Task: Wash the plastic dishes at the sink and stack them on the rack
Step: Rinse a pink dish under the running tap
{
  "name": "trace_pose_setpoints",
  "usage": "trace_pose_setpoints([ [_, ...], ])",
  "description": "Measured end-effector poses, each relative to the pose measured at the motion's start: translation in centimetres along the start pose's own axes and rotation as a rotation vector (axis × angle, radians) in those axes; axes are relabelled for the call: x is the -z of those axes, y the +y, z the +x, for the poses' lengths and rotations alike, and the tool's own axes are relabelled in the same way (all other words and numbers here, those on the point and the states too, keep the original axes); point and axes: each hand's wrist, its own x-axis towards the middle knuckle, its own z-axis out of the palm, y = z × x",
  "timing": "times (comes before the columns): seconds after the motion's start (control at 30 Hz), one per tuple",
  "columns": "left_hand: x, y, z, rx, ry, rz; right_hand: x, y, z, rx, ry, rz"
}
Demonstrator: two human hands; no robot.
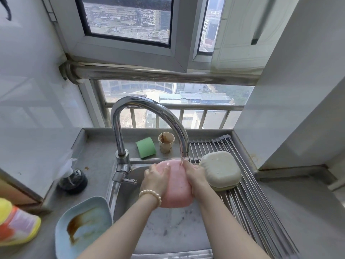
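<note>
Both hands hold a pink plastic plate (178, 186) over the sink (168, 227), bottom side up. The left hand (155, 181) grips its left edge, fingers (165, 171) curled across the plate's back. The right hand (196, 177) clasps the right edge, fingertips (186, 164) at the far rim. Just above those fingertips, a thin stream of water falls from the spout of the curved chrome faucet (149, 116) onto the plate's far edge. A pearl bracelet (150, 195) circles the left wrist.

Just right of the right hand, a cream plastic dish (220, 170) lies upside down on the roll-up wire rack (248, 202), seemingly on top of another dish. Beyond the fingers, on the steel ledge behind the sink, sit a green sponge (145, 147) and a stained paper cup (166, 143). Left of and nearer than the left hand, a light blue plate (84, 227) smeared with brown sauce rests on the counter at the sink's edge. Farther left stands a dark glass jar (73, 179).
</note>
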Motion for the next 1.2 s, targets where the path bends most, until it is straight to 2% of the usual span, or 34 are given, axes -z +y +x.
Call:
trace_pose_setpoints([
  [0.07, -0.4, 0.0, 0.3, 0.027, -0.031, -0.071, 0.2, 0.5, -0.4, 0.003, 0.018, 0.081],
  [0.2, 0.0, 0.9, 2.4, 0.288, -0.071, -0.309, 1.0, 2.1, -1.2, -0.032, 0.114, 0.186],
  [0.33, -0.3, 1.3, 3.2, 0.334, -0.232, -0.504, 2.3, 2.8, -1.5, -0.101, 0.157, 0.35],
  [0.37, -0.6, 1.5, 3.2, 0.297, -0.22, -0.523, 2.6, 2.7, -1.4, -0.098, 0.169, 0.362],
  [0.5, -1.3, 2.5, 1.3, -0.006, -0.039, -0.269, 3.5, 2.2, -1.0, -0.096, 0.226, 0.41],
  [0.57, -1.7, 2.3, -0.1, -0.137, -0.067, -0.176, 3.5, 2.0, -1.0, -0.088, 0.244, 0.416],
  [0.63, -2.3, 2.0, -0.7, -0.213, -0.119, 0.046, 3.4, 2.2, -1.0, -0.092, 0.259, 0.411],
  [0.7, -2.5, 1.9, -0.7, -0.184, -0.142, 0.252, 3.3, 2.4, -0.9, -0.105, 0.28, 0.424],
  [0.8, -2.2, 2.8, -0.7, -0.088, -0.151, 0.324, 2.9, 2.3, -0.9, -0.091, 0.296, 0.439],
  [0.9, -1.0, 3.7, 0.7, 0.108, -0.06, 0.043, 2.5, 1.8, -1.3, -0.082, 0.284, 0.461],
  [1.0, -1.1, 2.8, 3.3, 0.356, -0.136, -0.333, 2.4, 1.1, -1.6, -0.052, 0.233, 0.482],
  [1.07, -1.6, 1.9, 4.5, 0.44, -0.169, -0.659, 2.5, 0.4, -1.4, -0.037, 0.21, 0.459],
  [1.1, -1.6, 2.2, 3.9, 0.431, -0.131, -0.733, 2.6, 0.1, -1.3, -0.034, 0.222, 0.444],
  [1.13, -1.6, 2.7, 3.3, 0.393, -0.073, -0.732, 2.7, -0.1, -1.1, -0.034, 0.243, 0.441],
  [1.2, -1.8, 3.9, 1.4, 0.203, 0.036, -0.398, 2.8, -0.5, -0.8, -0.037, 0.28, 0.448],
])
